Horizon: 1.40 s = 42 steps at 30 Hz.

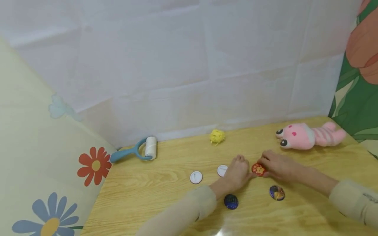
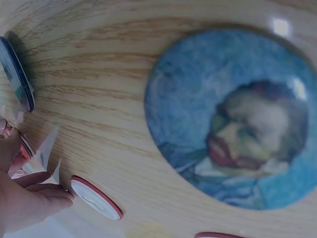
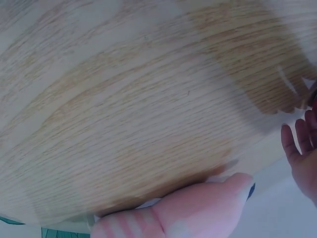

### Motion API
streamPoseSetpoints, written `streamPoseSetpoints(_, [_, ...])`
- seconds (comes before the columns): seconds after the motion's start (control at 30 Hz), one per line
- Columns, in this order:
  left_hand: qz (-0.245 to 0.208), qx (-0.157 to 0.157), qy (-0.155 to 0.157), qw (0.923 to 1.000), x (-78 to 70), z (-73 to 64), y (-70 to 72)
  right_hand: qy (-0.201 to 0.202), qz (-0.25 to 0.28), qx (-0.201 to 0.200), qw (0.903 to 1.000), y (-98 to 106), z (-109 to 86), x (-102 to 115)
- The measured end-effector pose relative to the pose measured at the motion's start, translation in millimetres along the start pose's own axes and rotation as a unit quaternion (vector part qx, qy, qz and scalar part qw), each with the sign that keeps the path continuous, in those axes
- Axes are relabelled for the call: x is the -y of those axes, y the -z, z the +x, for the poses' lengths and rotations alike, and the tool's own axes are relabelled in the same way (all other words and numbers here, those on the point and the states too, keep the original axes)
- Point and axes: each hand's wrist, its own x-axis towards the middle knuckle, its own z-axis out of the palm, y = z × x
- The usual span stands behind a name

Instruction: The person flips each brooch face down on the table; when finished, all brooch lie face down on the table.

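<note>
Pinching a red star badge [image 1: 257,169] by its edge with the right hand [image 1: 279,166], over the table [image 1: 141,200]; holding the left hand [image 1: 237,172] at the badge's opposite side, cannot tell whether gripping it; with two white-backed pin badges [image 1: 196,177] to the left; with a dark blue badge [image 1: 231,202] and a multicoloured badge [image 1: 277,193] nearer; with a pink plush toy [image 1: 302,137], yellow ball [image 1: 217,136] and lint roller [image 1: 151,147] farther back.

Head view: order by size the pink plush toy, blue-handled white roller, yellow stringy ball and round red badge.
Pink toy
Roller
Yellow ball and red badge: look too alike to rank
</note>
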Motion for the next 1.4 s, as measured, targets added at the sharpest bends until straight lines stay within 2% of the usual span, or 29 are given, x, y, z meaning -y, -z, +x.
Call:
streamPoseSetpoints(0.17, [0.021,-0.017,-0.015,0.9995,-2.3,0.4,0.1,0.021,-0.003,-0.038,0.9990,-5,0.3,1])
streamPoseSetpoints(0.27, [0.011,-0.029,-0.026,0.9992,-3.7,2.3,0.2,0.033,-0.003,-0.054,0.9980,-7,1.9,1])
streamPoseSetpoints(0.33, [0.006,-0.027,-0.025,0.9993,-5.9,3.1,1.1,0.035,-0.003,-0.056,0.9978,-8,2.9,1])
streamPoseSetpoints(0.5, [0.007,-0.014,-0.017,0.9997,-10.6,4.3,1.8,0.014,0.001,-0.044,0.9989,-10,3.3,3])
streamPoseSetpoints(0.73, [0.024,-0.001,-0.022,0.9995,-14.0,8.5,2.5,0.025,0.006,-0.084,0.9961,-12,-0.5,2])
streamPoseSetpoints(0.83, [0.022,0.011,-0.017,0.9996,-14.6,7.4,3.4,0.018,0.008,-0.080,0.9966,-12,-0.2,3])
streamPoseSetpoints(1.0, [-0.002,0.010,-0.028,0.9996,-11.9,4.1,5.8,-0.023,-0.010,-0.041,0.9989,-9,-0.4,8])
streamPoseSetpoints(1.07, [-0.012,0.002,-0.040,0.9991,-8.7,3.3,9.8,-0.039,-0.014,-0.030,0.9987,-7,0.3,10])
streamPoseSetpoints(1.17, [-0.055,-0.004,-0.049,0.9973,-1.5,3.9,21.1,-0.051,0.001,-0.033,0.9982,0,4.9,11])
streamPoseSetpoints(1.3, [-0.111,0.000,-0.052,0.9925,9.3,5.3,41.2,-0.037,0.020,-0.074,0.9964,11,16.0,10])
streamPoseSetpoints(1.4, [-0.117,-0.003,-0.062,0.9913,16.1,5.2,58.1,-0.013,0.014,-0.115,0.9932,19,25.9,8])
